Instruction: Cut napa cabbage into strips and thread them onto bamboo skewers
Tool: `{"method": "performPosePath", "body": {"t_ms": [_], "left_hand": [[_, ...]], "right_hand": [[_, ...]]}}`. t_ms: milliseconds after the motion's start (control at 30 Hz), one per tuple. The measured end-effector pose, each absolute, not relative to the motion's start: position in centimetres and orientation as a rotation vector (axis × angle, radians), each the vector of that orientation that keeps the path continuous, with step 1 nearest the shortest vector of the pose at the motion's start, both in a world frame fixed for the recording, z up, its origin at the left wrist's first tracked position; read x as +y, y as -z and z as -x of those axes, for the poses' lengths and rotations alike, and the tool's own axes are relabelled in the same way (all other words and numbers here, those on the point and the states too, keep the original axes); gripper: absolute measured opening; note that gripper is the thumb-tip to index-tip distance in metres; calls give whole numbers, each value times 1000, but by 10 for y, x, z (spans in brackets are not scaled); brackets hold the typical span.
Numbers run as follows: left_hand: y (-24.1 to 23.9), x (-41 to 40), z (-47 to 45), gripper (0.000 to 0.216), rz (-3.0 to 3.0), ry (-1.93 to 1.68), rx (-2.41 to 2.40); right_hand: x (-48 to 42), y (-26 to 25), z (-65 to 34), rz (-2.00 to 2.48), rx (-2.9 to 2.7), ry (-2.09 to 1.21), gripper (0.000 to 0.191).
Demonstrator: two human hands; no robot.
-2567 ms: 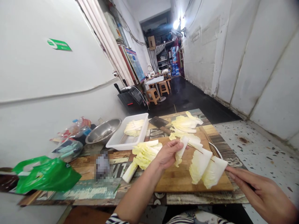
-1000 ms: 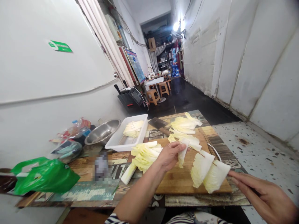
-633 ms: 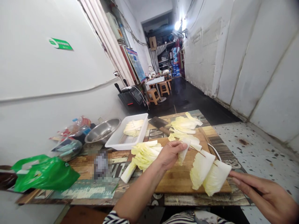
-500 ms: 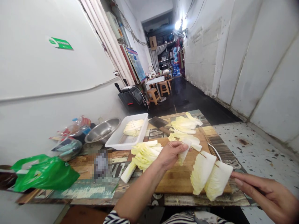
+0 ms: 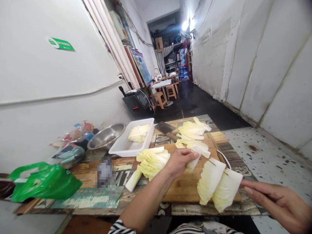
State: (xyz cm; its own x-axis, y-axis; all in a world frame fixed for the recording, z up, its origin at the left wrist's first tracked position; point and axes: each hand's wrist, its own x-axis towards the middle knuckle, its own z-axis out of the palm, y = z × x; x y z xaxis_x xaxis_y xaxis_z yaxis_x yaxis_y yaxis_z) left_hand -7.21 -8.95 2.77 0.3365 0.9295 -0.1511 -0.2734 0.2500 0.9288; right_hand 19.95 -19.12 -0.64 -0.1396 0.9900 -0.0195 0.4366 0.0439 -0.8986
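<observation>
From where I stand, the left hand point(image 5: 180, 162) has thumb and fingers closed on a cabbage piece point(image 5: 193, 165), while the right hand point(image 5: 278, 196) pinches the near end of a thin skewer point(image 5: 207, 159). Two leaves point(image 5: 211, 179) hang threaded on it between the hands, above the board point(image 5: 180, 191). They look light, floppy at the yellow frilled edges and firmer along the white rib, probably damp and a bit slippery; I'd expect the frill to tear easily, so the thick white part seems the place to hold. The skewer looks stiff but slender, best gripped at its bare end, as the right hand does. The left fingers hide its tip, so I can't tell whether the piece there is pierced. The right fingers cover the skewer's other end, the left forearm partly blocks the leaf pile point(image 5: 152, 160) beside it, and a thing point(image 5: 105, 172) farther left is pixelated.
</observation>
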Motion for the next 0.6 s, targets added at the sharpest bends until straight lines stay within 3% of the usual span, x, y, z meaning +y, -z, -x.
{"method": "performPosePath", "body": {"t_ms": [600], "left_hand": [[-28,-94,66,41,-1040,-1008,847]], "right_hand": [[-176,-22,-178,1402,-1653,-1019,49]]}}
